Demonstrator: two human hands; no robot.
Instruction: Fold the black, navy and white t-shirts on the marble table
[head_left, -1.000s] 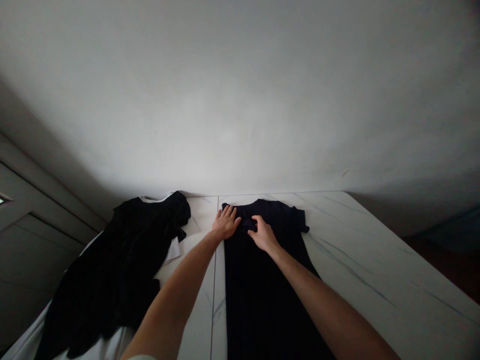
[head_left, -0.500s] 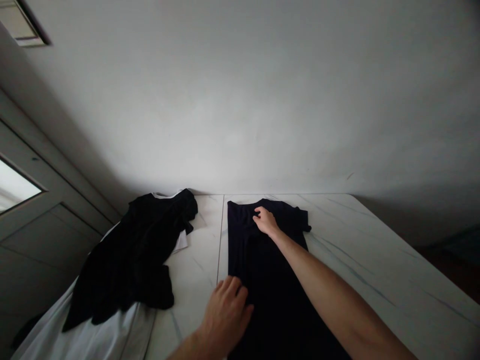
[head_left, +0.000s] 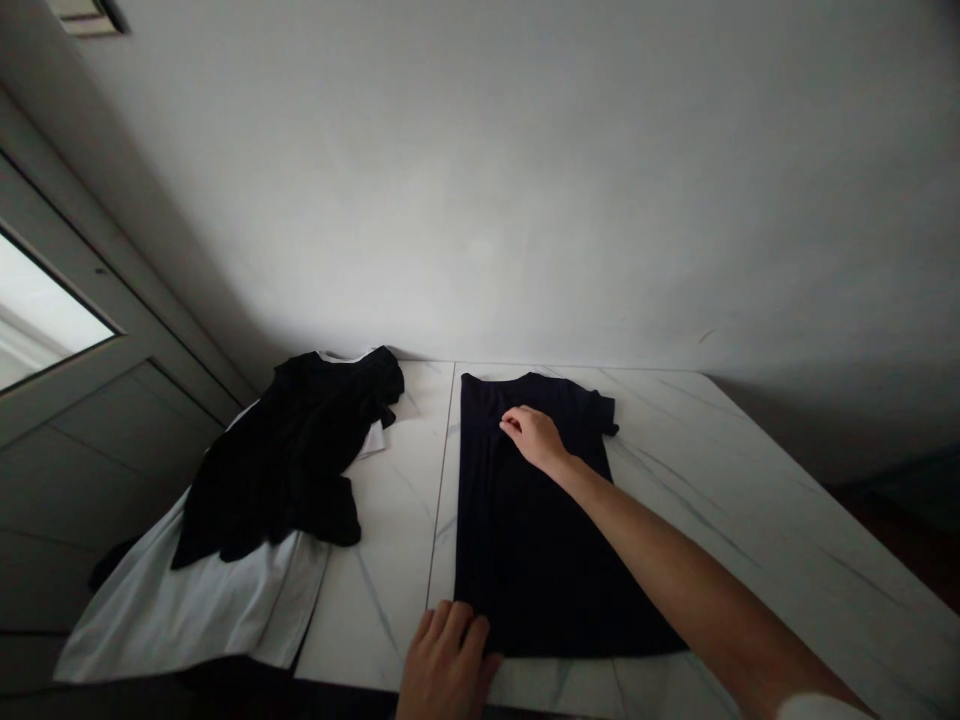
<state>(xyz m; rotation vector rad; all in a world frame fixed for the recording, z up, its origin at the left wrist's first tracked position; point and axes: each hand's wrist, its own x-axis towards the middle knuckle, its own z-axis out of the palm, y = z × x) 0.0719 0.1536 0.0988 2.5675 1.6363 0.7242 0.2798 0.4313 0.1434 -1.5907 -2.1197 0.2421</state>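
Observation:
A dark navy T-shirt (head_left: 555, 560) lies on the marble-patterned table, its left side in a straight edge and a short sleeve sticking out at the upper right. Over the upper part of this shirt is my right hand (head_left: 534, 436), closed, thumb and fingertips pinched together at the fabric. My left hand (head_left: 446, 655) is at the shirt's lower left corner by the table's front edge. Its fingers curl over the hem, and the thumb is partly hidden.
To the left, a crumpled black garment (head_left: 277, 465) lies on top of a white garment (head_left: 187, 610) that hangs toward the table's front edge. A seam runs through the white table (head_left: 397, 560). Behind stands a bare wall (head_left: 480, 200), with a panelled door (head_left: 97, 450) at left.
My left hand has slid along the shirt's left edge toward me, to the bottom corner. My right hand's fingers have closed together. The view has tilted, bringing the shirt's hem into sight.

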